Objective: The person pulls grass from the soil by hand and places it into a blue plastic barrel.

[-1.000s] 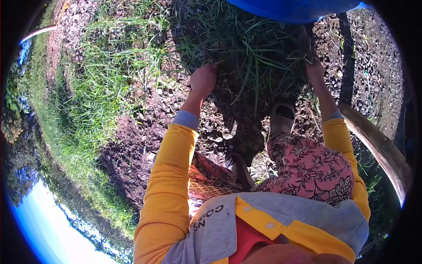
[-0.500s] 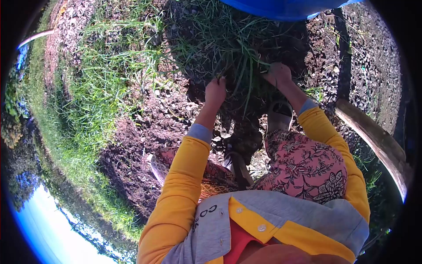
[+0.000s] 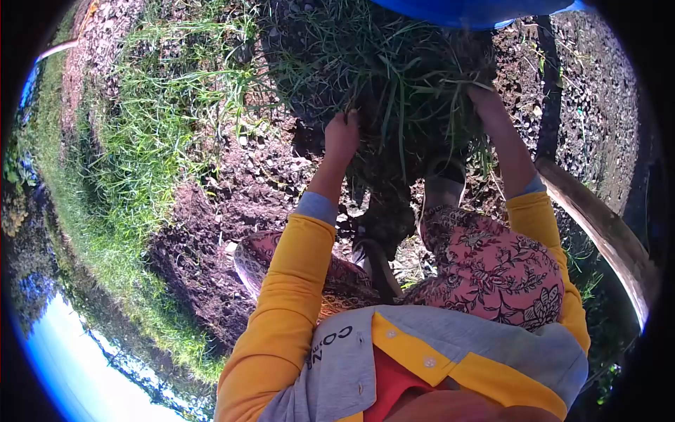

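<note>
My left hand (image 3: pixel 342 135) is closed at the near edge of a shaded patch of long grass (image 3: pixel 394 84), its fingertips pinched on something too small to make out. My right hand (image 3: pixel 485 100) is at the right side of the same patch, its fingers wrapped round grass blades that hang down below it. Dark soil lies between and below the two hands, in shadow. My shoes (image 3: pixel 444 184) stand just below the grass.
A blue container (image 3: pixel 471 13) is at the top edge. Sunlit grass (image 3: pixel 162 112) grows on the left, beside bare soil (image 3: pixel 211 267). A wooden log (image 3: pixel 598 214) lies at the right, with stony ground (image 3: pixel 598 105) beyond it.
My right hand has moved to the right and slightly up, away from my left hand, with grass in it. My left hand has shifted slightly upward.
</note>
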Demonstrator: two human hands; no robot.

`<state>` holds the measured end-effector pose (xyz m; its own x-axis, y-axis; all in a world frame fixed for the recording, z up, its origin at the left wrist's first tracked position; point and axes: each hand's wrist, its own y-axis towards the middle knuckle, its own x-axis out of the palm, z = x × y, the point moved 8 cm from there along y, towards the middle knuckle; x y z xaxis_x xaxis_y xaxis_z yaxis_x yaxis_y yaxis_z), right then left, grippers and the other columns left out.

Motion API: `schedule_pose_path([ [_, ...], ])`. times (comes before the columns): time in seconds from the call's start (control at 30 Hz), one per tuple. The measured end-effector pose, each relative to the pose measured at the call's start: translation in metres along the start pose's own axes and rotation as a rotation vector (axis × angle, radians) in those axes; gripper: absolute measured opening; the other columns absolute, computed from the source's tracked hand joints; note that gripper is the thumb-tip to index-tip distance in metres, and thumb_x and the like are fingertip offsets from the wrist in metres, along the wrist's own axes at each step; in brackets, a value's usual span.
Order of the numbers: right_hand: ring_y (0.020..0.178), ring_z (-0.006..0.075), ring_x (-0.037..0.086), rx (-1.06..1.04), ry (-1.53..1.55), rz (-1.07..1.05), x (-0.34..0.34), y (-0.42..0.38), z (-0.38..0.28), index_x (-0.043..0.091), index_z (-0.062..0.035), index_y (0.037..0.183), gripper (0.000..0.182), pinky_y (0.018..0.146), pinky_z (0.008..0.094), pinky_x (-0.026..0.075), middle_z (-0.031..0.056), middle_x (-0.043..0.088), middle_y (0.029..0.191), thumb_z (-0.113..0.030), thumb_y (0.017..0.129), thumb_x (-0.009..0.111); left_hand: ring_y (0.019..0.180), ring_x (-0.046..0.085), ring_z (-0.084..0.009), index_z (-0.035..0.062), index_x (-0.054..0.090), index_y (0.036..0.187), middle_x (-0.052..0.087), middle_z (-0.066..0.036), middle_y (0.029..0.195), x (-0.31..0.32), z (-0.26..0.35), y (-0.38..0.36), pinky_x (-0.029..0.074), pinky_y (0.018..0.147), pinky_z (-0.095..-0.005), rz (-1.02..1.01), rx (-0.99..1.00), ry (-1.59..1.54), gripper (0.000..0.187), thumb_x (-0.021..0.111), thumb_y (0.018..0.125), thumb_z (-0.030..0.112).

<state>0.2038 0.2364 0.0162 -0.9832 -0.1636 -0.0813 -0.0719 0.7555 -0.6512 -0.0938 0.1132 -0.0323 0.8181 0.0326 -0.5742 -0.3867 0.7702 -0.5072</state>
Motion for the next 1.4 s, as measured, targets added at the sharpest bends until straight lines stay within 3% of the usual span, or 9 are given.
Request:
schedule_pose_path([
  [0.13, 0.068, 0.0229, 0.061, -0.033, 0.15, -0.032, -0.062, 0.033, 0.017, 0.059, -0.0011, 0.098, 0.027, 0.063, 0.0355, 0.049, 0.0122, 0.063, 0.083, -0.018, 0.077, 0.057, 0.08, 0.056, -0.0426, -0.0055, 0.057, 0.083, 0.059, -0.026, 0.078, 0.001, 0.008, 0.0, 0.042, 0.07, -0.0457, 0.01, 0.034, -0.008, 0.042, 0.045, 0.086, 0.035],
  [0.27, 0.084, 0.0379, 0.06, -0.171, -1.467, 0.099, -0.089, 0.065, 0.058, 0.061, -0.0037, 0.097, 0.028, 0.071, 0.0438, 0.047, 0.0215, 0.061, 0.094, -0.023, 0.079, 0.055, 0.079, 0.056, -0.0422, -0.0053, 0.057, 0.083, 0.059, -0.026, 0.078, 0.004, 0.019, 0.001, 0.042, 0.07, -0.0446, -0.018, 0.016, -0.016, 0.041, 0.045, 0.086, 0.034],
  [0.4, 0.087, 0.0383, 0.059, -0.241, -0.783, 0.248, -0.087, 0.015, -0.014, 0.061, -0.0026, 0.096, 0.028, 0.076, 0.0442, 0.048, 0.0224, 0.062, 0.088, -0.02, 0.079, 0.047, 0.078, 0.057, -0.0413, -0.0053, 0.055, 0.085, 0.059, -0.025, 0.076, -0.001, 0.022, -0.008, 0.042, 0.068, -0.0444, -0.008, 0.02, -0.026, 0.038, 0.045, 0.087, 0.032],
  [0.57, 0.096, 0.0313, 0.058, -0.175, -1.391, 0.132, -0.103, 0.037, 0.065, 0.061, -0.0007, 0.093, 0.027, 0.075, 0.037, 0.047, 0.0196, 0.061, 0.097, -0.016, 0.082, 0.041, 0.071, 0.056, -0.0385, -0.0047, 0.054, 0.084, 0.057, -0.023, 0.072, 0.003, 0.032, 0.007, 0.041, 0.064, -0.0425, 0.021, 0.049, -0.098, 0.037, 0.045, 0.088, 0.031],
  [0.7, 0.085, 0.0367, 0.059, -0.082, -0.704, 0.349, -0.132, 0.023, 0.043, 0.06, 0.0024, 0.094, 0.032, 0.067, 0.045, 0.045, 0.0229, 0.062, 0.087, -0.026, 0.082, 0.05, 0.061, 0.051, -0.0346, -0.0042, 0.053, 0.081, 0.054, -0.019, 0.065, -0.002, 0.029, 0.002, 0.038, 0.06, -0.0406, 0.006, 0.042, -0.106, 0.037, 0.045, 0.088, 0.032],
  [0.83, 0.086, 0.0334, 0.06, -0.005, -1.367, 0.162, -0.114, 0.04, 0.075, 0.059, -0.0014, 0.101, 0.03, 0.073, 0.0438, 0.045, 0.0224, 0.061, 0.092, -0.022, 0.08, 0.052, 0.056, 0.047, -0.0274, -0.0038, 0.052, 0.079, 0.05, -0.015, 0.061, -0.002, 0.042, 0.007, 0.036, 0.056, -0.038, 0.03, 0.04, -0.122, 0.038, 0.045, 0.089, 0.032],
  [1.13, 0.086, 0.0356, 0.059, -0.043, -1.265, 0.16, -0.127, 0.046, 0.061, 0.059, -0.0021, 0.091, 0.028, 0.074, 0.0425, 0.047, 0.0191, 0.062, 0.092, -0.024, 0.08, 0.046, 0.054, 0.035, -0.0074, 0.0046, 0.05, 0.073, 0.041, 0.002, 0.059, -0.001, 0.059, 0.0, 0.029, 0.049, -0.0253, -0.034, 0.03, -0.213, 0.032, 0.045, 0.09, 0.031],
  [1.33, 0.096, 0.0329, 0.058, 0.166, -1.454, 0.046, -0.123, 0.044, 0.081, 0.057, -0.0013, 0.108, 0.033, 0.082, 0.0397, 0.046, 0.0215, 0.059, 0.102, -0.018, 0.083, 0.045, 0.055, 0.047, -0.0193, -0.0024, 0.054, 0.082, 0.052, -0.011, 0.061, -0.01, 0.076, -0.004, 0.038, 0.055, -0.034, -0.01, 0.099, -0.111, 0.037, 0.044, 0.09, 0.032],
  [1.4, 0.084, 0.0338, 0.061, -0.164, -1.268, 0.236, -0.127, 0.032, 0.052, 0.059, 0.0007, 0.093, 0.023, 0.071, 0.0417, 0.048, 0.021, 0.062, 0.09, -0.015, 0.081, 0.047, 0.053, 0.046, -0.0199, -0.0026, 0.053, 0.082, 0.05, -0.012, 0.059, -0.012, 0.098, -0.008, 0.037, 0.054, -0.0346, -0.002, 0.159, -0.084, 0.035, 0.044, 0.09, 0.03],
])
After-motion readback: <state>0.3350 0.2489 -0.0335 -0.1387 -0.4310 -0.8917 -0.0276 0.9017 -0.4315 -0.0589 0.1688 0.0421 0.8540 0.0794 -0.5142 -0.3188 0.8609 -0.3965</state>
